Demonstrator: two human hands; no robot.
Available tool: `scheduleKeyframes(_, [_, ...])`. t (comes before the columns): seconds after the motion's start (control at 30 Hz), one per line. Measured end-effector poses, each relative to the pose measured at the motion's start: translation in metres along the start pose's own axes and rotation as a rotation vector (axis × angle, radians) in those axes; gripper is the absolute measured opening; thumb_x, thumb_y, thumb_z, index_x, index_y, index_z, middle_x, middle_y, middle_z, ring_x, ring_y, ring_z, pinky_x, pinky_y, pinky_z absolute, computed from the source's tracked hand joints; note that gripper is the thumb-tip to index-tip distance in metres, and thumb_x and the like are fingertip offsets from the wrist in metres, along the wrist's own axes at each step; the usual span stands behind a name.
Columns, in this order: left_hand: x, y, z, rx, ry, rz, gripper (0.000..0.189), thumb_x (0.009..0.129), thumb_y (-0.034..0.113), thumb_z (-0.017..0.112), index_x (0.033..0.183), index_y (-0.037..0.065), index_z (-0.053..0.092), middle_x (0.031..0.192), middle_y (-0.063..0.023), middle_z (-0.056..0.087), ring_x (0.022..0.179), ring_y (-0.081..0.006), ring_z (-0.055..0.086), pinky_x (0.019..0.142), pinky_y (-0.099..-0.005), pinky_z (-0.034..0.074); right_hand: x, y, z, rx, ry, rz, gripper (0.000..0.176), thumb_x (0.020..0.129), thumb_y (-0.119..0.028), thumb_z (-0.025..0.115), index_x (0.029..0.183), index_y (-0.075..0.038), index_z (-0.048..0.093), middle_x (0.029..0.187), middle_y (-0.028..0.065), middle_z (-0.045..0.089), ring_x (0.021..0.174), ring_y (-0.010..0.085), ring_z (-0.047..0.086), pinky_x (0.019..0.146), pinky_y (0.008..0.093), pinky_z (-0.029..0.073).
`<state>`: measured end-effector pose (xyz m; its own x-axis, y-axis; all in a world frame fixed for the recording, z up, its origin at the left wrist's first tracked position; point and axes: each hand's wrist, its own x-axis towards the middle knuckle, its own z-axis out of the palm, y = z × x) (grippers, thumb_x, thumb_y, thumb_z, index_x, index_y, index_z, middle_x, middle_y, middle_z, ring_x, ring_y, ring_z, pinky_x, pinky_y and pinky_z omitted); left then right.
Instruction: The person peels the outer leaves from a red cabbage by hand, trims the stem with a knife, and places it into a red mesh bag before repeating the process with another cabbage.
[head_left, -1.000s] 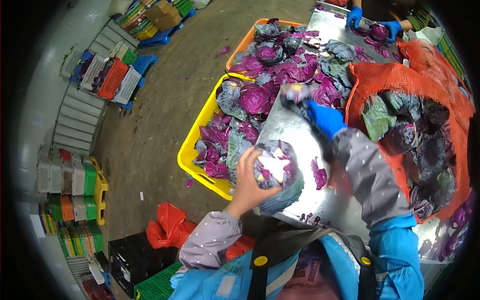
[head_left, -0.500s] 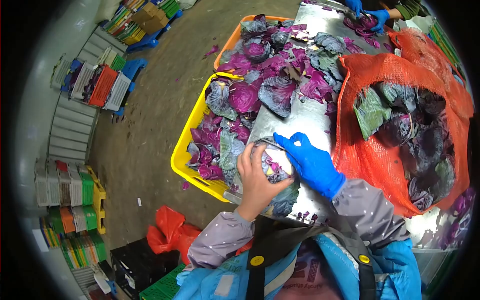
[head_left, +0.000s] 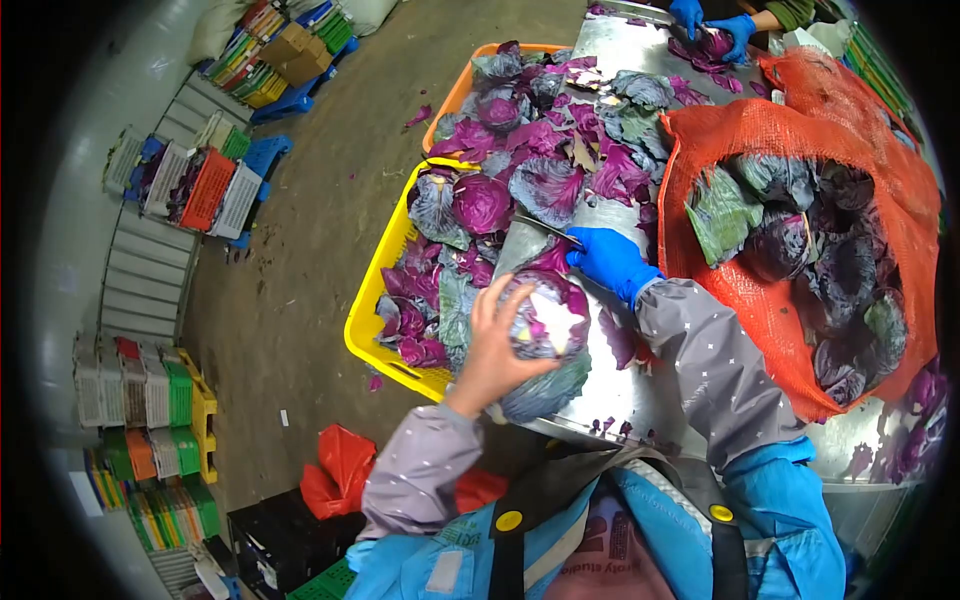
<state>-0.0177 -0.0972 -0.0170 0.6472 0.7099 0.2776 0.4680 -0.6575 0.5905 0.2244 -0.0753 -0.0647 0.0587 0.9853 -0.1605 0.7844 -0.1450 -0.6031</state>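
My bare left hand [head_left: 497, 345] is wrapped round the left side of a red cabbage [head_left: 550, 318] with a pale cut face turned up. In my blue-gloved right hand [head_left: 610, 262] is a knife [head_left: 543, 228], its blade pointing left above the steel table [head_left: 612, 395]. A larger greenish cabbage [head_left: 548, 392] lies just below the held one. Cut purple leaves [head_left: 548, 190] are piled beyond the knife. Left of my hands, a yellow crate [head_left: 362, 310] holds leaves and trimmings.
An orange crate [head_left: 455, 100] of leaves stands beyond the yellow one. On the right, an open red mesh sack [head_left: 690, 180] holds several cabbages. At the table's far end, a co-worker's blue-gloved hands [head_left: 738, 32] handle a cabbage. Stacked crates [head_left: 208, 190] stand at the left wall.
My right hand and the knife have moved up, away from the cabbage. The cabbage has turned in my left hand, showing more purple around the pale face.
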Motion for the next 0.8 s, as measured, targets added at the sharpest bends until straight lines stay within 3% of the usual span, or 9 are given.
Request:
scheduleKeyframes(0.13, [-0.011, -0.026, -0.024, -0.135, -0.151, -0.036, 0.095, 0.060, 0.019, 0.083, 0.142, 0.012, 0.035, 0.142, -0.0154, 0.033, 0.131, -0.0351, 0.035, 0.107, -0.0462, 0.032, -0.012, 0.000, -0.012, 0.048, -0.035, -0.035, 0.033, 0.080, -0.025, 0.064, 0.108, -0.009, 0.064, 0.091, 0.0182, 0.067, 0.087, 0.0377, 0.064, 0.075, 0.0444, 0.049])
scheduleKeyframes(0.23, [-0.021, -0.019, -0.021, -0.623, -0.010, -0.488, 0.100, 0.065, 0.023, 0.083, 0.145, 0.007, 0.025, 0.141, -0.0197, 0.030, 0.130, -0.0363, 0.034, 0.106, -0.0435, 0.033, -0.042, -0.011, -0.020, 0.473, -0.174, 0.226, 0.027, 0.078, -0.023, 0.067, 0.094, -0.001, 0.067, 0.067, 0.0135, 0.064, 0.068, 0.0232, 0.065, 0.063, 0.0379, 0.051])
scheduleKeyframes(0.27, [-0.020, -0.018, -0.012, -0.191, 0.055, -0.277, 0.104, 0.062, 0.027, 0.085, 0.142, 0.001, 0.024, 0.137, -0.0222, 0.031, 0.127, -0.0379, 0.036, 0.104, -0.0449, 0.034, -0.053, -0.019, -0.018, 0.650, -0.252, 0.342, 0.023, 0.079, -0.018, 0.068, 0.093, 0.000, 0.066, 0.062, 0.0090, 0.061, 0.060, 0.0145, 0.060, 0.054, 0.0325, 0.050])
scheduleKeyframes(0.37, [-0.006, -0.011, -0.002, -0.142, 0.152, -0.347, 0.107, 0.057, 0.027, 0.085, 0.141, 0.000, 0.025, 0.133, -0.0214, 0.034, 0.124, -0.0345, 0.038, 0.104, -0.0424, 0.034, -0.078, -0.020, -0.009, 0.770, -0.245, 0.310, 0.018, 0.083, -0.017, 0.065, 0.091, -0.001, 0.064, 0.065, 0.0062, 0.061, 0.054, 0.0119, 0.057, 0.049, 0.0288, 0.046])
scheduleKeyframes(0.47, [-0.007, -0.006, 0.000, -0.048, 0.116, -0.187, 0.106, 0.056, 0.028, 0.086, 0.139, 0.000, 0.026, 0.130, -0.0218, 0.034, 0.125, -0.0368, 0.036, 0.105, -0.0439, 0.033, -0.051, 0.098, 0.041, 0.495, 0.270, 0.119, 0.031, 0.083, -0.019, 0.067, 0.104, 0.001, 0.060, 0.087, 0.0172, 0.065, 0.075, 0.0285, 0.062, 0.069, 0.0356, 0.050])
scheduleKeyframes(0.57, [-0.004, -0.001, 0.001, -0.050, 0.069, -0.194, 0.109, 0.054, 0.029, 0.086, 0.141, 0.001, 0.025, 0.134, -0.0253, 0.029, 0.126, -0.0410, 0.033, 0.106, -0.0463, 0.031, -0.070, 0.077, 0.008, 0.413, 0.178, 0.073, 0.052, 0.084, -0.027, 0.067, 0.126, -0.001, 0.048, 0.102, 0.0223, 0.062, 0.092, 0.0368, 0.060, 0.081, 0.0406, 0.048])
scheduleKeyframes(0.6, [-0.004, 0.002, -0.001, -0.055, 0.052, -0.196, 0.109, 0.054, 0.029, 0.086, 0.141, 0.001, 0.025, 0.134, -0.0253, 0.029, 0.126, -0.0410, 0.033, 0.106, -0.0463, 0.031, -0.078, 0.054, 0.006, 0.187, 0.341, -0.155, 0.067, 0.086, -0.033, 0.064, 0.140, -0.007, 0.035, 0.114, 0.0212, 0.056, 0.100, 0.0373, 0.058, 0.083, 0.0427, 0.048])
scheduleKeyframes(0.67, [0.005, 0.006, -0.001, 0.125, -0.044, -0.087, 0.112, 0.054, 0.033, 0.087, 0.141, 0.000, 0.025, 0.139, -0.0261, 0.025, 0.127, -0.0424, 0.031, 0.108, -0.0479, 0.026, -0.095, -0.017, -0.025, 0.210, 0.197, 0.011, 0.057, 0.091, -0.028, 0.056, 0.142, -0.014, 0.034, 0.124, 0.0149, 0.047, 0.101, 0.0380, 0.057, 0.082, 0.0431, 0.049])
scheduleKeyframes(0.8, [0.016, 0.013, 0.004, 0.094, -0.034, -0.092, 0.111, 0.054, 0.037, 0.086, 0.139, -0.004, 0.026, 0.137, -0.0246, 0.032, 0.126, -0.0422, 0.030, 0.106, -0.0498, 0.025, -0.109, -0.040, -0.010, 0.307, 0.244, -0.200, 0.047, 0.095, -0.018, 0.049, 0.141, -0.015, 0.038, 0.117, 0.0160, 0.050, 0.100, 0.0368, 0.056, 0.084, 0.0414, 0.048])
